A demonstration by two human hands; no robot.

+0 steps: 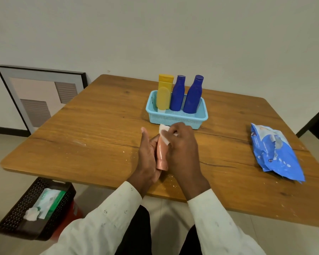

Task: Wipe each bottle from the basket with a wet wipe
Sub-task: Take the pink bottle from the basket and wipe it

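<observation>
A pink tube [161,155] lies in my left hand [147,157], cap toward me, just above the table's near middle. My left hand holds it from below and the side, thumb raised. My right hand [182,146] grips a white wet wipe [164,132] and presses it against the tube's far end. Behind my hands stands a light blue basket [175,119] with a yellow bottle [164,92] and two dark blue bottles [178,93] [193,95] upright inside.
A blue pack of wet wipes [275,153] lies on the wooden table [92,126] at the right. On the floor at lower left, a black perforated crate [13,216] holds a green pack and a crumpled wipe. A framed picture [39,96] leans on the wall.
</observation>
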